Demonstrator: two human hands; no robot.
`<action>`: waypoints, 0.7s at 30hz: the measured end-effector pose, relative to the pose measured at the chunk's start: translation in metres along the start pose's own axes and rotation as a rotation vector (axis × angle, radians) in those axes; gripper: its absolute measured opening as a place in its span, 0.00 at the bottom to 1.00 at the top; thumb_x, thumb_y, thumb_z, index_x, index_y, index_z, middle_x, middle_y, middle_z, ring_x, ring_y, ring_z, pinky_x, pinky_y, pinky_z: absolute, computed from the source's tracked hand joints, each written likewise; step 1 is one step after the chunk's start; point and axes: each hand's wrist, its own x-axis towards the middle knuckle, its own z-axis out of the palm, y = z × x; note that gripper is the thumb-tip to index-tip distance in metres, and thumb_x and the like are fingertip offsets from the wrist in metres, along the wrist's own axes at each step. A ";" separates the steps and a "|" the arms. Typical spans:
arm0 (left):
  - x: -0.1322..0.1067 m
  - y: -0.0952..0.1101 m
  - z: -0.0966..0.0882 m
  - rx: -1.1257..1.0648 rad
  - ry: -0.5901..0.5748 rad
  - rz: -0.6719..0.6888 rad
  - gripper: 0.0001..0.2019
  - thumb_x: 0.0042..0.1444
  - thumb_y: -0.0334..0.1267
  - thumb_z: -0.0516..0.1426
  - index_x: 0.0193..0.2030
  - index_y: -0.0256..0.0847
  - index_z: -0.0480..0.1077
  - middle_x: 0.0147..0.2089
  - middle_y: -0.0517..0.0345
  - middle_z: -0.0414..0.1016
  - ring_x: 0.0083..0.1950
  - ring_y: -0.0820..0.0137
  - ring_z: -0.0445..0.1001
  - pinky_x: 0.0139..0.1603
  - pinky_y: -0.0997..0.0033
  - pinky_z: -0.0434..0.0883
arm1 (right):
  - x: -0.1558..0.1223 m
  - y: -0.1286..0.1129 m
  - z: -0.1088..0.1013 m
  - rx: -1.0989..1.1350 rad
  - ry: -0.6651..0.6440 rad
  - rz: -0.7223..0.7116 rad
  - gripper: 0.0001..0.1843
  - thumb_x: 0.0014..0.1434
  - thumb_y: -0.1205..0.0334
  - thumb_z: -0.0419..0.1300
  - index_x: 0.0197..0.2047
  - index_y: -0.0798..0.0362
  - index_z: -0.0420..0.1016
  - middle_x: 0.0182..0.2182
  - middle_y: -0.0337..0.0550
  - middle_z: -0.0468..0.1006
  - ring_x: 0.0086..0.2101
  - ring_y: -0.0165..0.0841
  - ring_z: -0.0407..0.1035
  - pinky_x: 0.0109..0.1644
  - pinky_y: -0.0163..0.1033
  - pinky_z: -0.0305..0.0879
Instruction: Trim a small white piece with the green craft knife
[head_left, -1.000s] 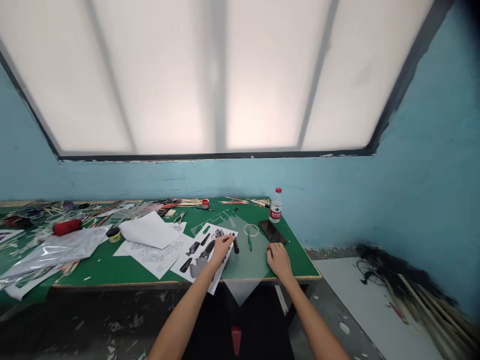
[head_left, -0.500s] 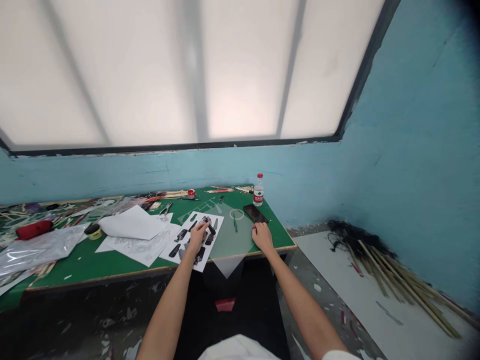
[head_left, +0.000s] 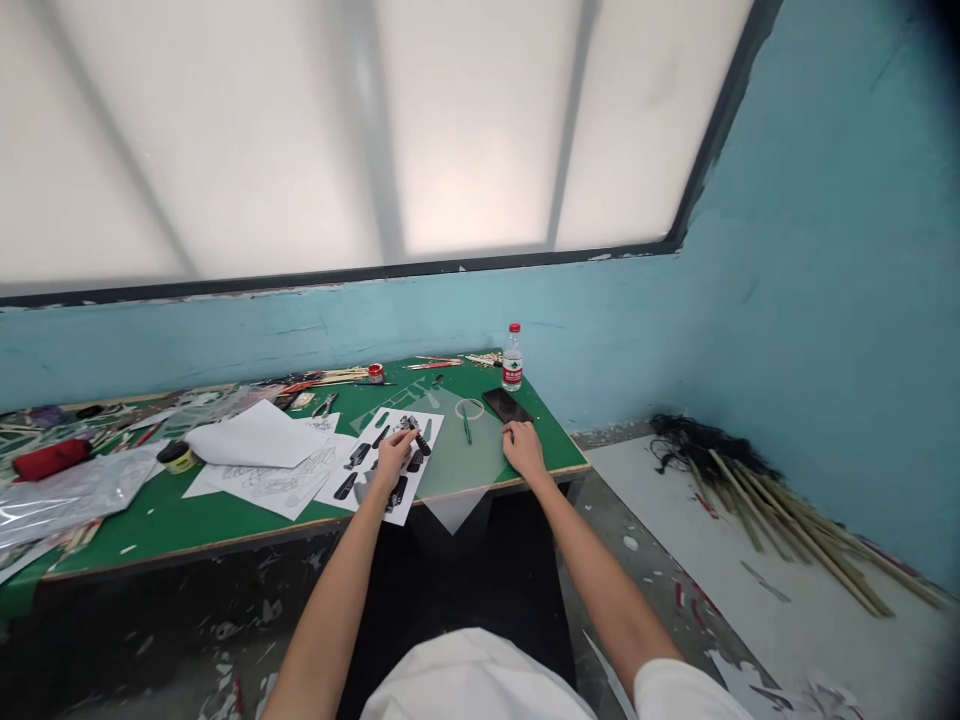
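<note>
Strip [head_left: 424, 444] over printed sheet [head_left: 366, 470]

Left hand [head_left: 393, 458]: fingertips pinched on strip's upper end, seemingly to leave the rest visible. Right hand [head_left: 525, 449] rests just beside phone [head_left: 507, 406], probably for support; fingers curled, can't tell if gripping anything. Left hand hides part of sheet; strip's pinched end hard to make out.

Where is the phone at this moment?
In the head view, the phone lies near the right end of the green table, just beyond the right hand and in front of the water bottle.
</note>
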 end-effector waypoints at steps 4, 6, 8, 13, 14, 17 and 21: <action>-0.002 0.000 0.001 0.002 -0.008 0.008 0.19 0.71 0.47 0.63 0.62 0.39 0.73 0.60 0.48 0.78 0.54 0.60 0.80 0.54 0.53 0.82 | -0.012 -0.034 0.012 0.118 0.008 0.029 0.18 0.74 0.52 0.64 0.60 0.53 0.76 0.57 0.49 0.78 0.53 0.41 0.77 0.58 0.53 0.78; -0.003 0.001 0.001 0.007 -0.018 0.022 0.19 0.70 0.47 0.63 0.62 0.39 0.73 0.61 0.48 0.77 0.56 0.59 0.80 0.55 0.52 0.81 | -0.020 -0.065 0.032 0.200 -0.035 0.002 0.18 0.74 0.51 0.64 0.59 0.53 0.76 0.55 0.49 0.79 0.51 0.39 0.77 0.56 0.51 0.79; -0.005 0.002 0.002 0.014 -0.026 0.040 0.19 0.70 0.47 0.63 0.62 0.39 0.74 0.61 0.48 0.77 0.56 0.58 0.80 0.56 0.51 0.81 | -0.026 -0.095 0.055 0.285 -0.107 -0.044 0.18 0.74 0.51 0.64 0.59 0.54 0.76 0.54 0.48 0.80 0.49 0.38 0.78 0.54 0.50 0.80; -0.005 0.000 0.003 0.048 -0.022 0.070 0.19 0.70 0.47 0.63 0.61 0.38 0.74 0.60 0.49 0.78 0.55 0.59 0.80 0.54 0.52 0.82 | -0.018 -0.127 0.092 0.466 -0.291 -0.079 0.17 0.73 0.51 0.65 0.56 0.54 0.78 0.51 0.47 0.81 0.47 0.37 0.78 0.53 0.48 0.79; -0.004 0.000 0.003 0.057 -0.023 0.071 0.19 0.70 0.47 0.63 0.61 0.38 0.74 0.59 0.49 0.78 0.54 0.59 0.80 0.53 0.53 0.82 | -0.015 -0.125 0.093 0.501 -0.313 -0.063 0.17 0.73 0.51 0.65 0.56 0.54 0.78 0.51 0.46 0.81 0.46 0.37 0.78 0.52 0.48 0.80; -0.002 -0.001 0.004 0.079 -0.033 0.070 0.18 0.70 0.47 0.63 0.59 0.38 0.75 0.56 0.50 0.79 0.51 0.62 0.81 0.50 0.57 0.82 | -0.009 -0.113 0.093 0.589 -0.335 0.019 0.17 0.74 0.50 0.64 0.56 0.55 0.77 0.50 0.46 0.81 0.45 0.37 0.78 0.50 0.47 0.80; 0.000 -0.002 0.004 0.087 -0.046 0.069 0.18 0.71 0.47 0.63 0.59 0.38 0.74 0.56 0.50 0.79 0.51 0.62 0.81 0.50 0.57 0.82 | -0.006 -0.104 0.095 0.660 -0.313 0.136 0.17 0.74 0.50 0.64 0.56 0.55 0.77 0.50 0.46 0.81 0.44 0.36 0.79 0.49 0.46 0.80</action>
